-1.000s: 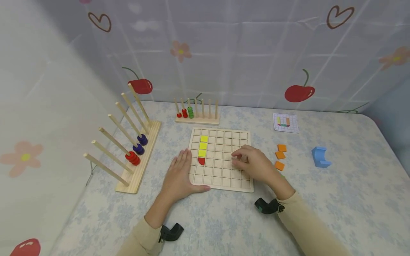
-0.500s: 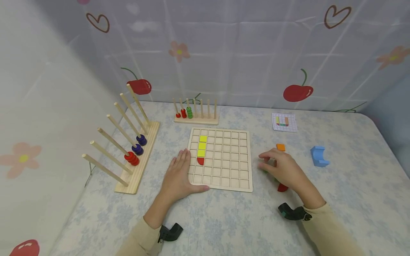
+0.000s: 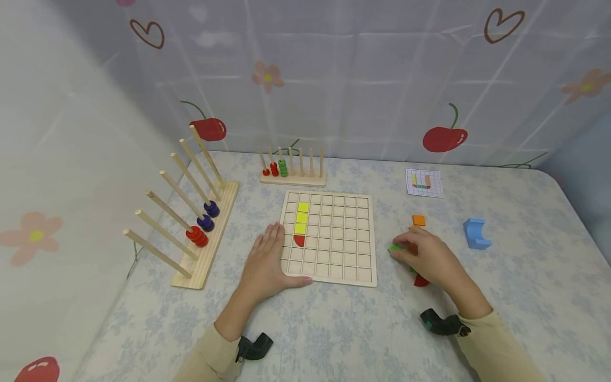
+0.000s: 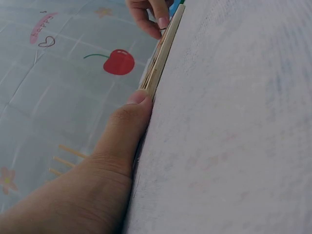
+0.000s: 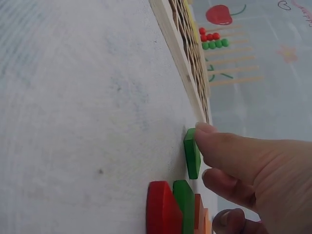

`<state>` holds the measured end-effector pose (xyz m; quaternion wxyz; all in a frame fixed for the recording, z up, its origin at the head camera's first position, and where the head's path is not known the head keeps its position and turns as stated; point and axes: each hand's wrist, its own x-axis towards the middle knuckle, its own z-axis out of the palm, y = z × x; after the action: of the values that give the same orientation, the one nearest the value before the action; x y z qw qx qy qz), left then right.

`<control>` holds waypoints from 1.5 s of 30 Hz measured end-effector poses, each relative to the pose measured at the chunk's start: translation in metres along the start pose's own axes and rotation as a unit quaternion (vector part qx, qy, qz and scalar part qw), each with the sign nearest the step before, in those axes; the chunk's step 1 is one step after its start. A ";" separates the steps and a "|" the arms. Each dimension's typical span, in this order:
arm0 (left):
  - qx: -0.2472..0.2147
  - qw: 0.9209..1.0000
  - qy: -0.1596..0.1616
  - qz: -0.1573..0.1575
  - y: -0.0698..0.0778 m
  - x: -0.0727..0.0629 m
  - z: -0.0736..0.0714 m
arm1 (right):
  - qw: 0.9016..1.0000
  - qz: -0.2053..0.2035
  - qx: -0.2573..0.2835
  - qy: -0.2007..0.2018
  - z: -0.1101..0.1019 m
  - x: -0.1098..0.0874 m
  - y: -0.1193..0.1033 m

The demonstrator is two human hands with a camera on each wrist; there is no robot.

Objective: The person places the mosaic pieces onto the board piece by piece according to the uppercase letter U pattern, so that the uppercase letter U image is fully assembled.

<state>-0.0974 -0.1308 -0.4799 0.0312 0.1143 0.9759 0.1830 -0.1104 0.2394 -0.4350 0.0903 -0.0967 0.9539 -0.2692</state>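
Note:
My left hand (image 3: 264, 262) rests at the left front corner of the wooden grid board (image 3: 336, 280), fingers along its left side and thumb on its front edge. Three yellow square tiles (image 3: 302, 217) lie in one column of the board, with a red rounded tile (image 3: 299, 241) just below them. Right of the board, my right hand (image 3: 427, 257) pinches a green tile (image 5: 191, 153) between thumb and fingers, close to the table. Beside that hand lie a second red tile (image 5: 161, 207), another green tile (image 5: 184, 202) and orange tiles (image 3: 419, 220), partly hidden by the hand.
A tall wooden peg rack (image 3: 210, 249) with red and purple beads stands at the left. Behind the board is a small bead rack (image 3: 293, 180). A printed pattern card (image 3: 424, 183) and a blue curved block (image 3: 476, 234) lie at the right.
My right hand has left the board's right side, moved right and closed on a green tile among the loose pieces. My left hand has stayed in place.

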 end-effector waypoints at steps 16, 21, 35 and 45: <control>-0.001 1.000 0.001 -0.001 0.000 0.000 -0.001 | 0.999 -0.031 -0.005 0.016 0.006 0.003 -0.002; -0.003 1.000 0.002 -0.002 0.001 0.000 -0.002 | 0.999 -0.022 0.039 0.000 0.005 0.005 -0.003; -0.002 1.000 0.007 0.001 0.000 0.000 0.000 | 0.989 -0.044 0.142 0.005 0.025 0.032 -0.040; 0.001 1.000 0.008 0.003 0.000 0.000 -0.001 | 0.980 -0.060 0.190 -0.026 0.051 0.054 -0.089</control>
<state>-0.0971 -0.1314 -0.4792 0.0225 0.1160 0.9761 0.1827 -0.1394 0.1268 -0.4371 0.1152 -0.1417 0.8753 -0.4478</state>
